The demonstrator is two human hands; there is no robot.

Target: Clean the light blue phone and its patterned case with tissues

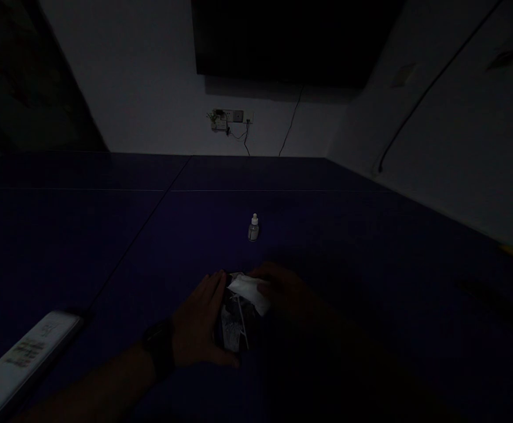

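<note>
Right hand [283,289], fingers clamped on white tissue [248,288], lies over the dark panel's [231,330] far end; left hand [199,326], thumb apart, flanks its long left side

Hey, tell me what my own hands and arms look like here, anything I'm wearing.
Your left hand is ungloved, with a broad black watch-like band on its wrist and no sleeve visible. Your right hand is ungloved too; shadow hides whether there's a sleeve.

White wipe [248,288], on dark, seemingly glossy panel [231,326]
</note>
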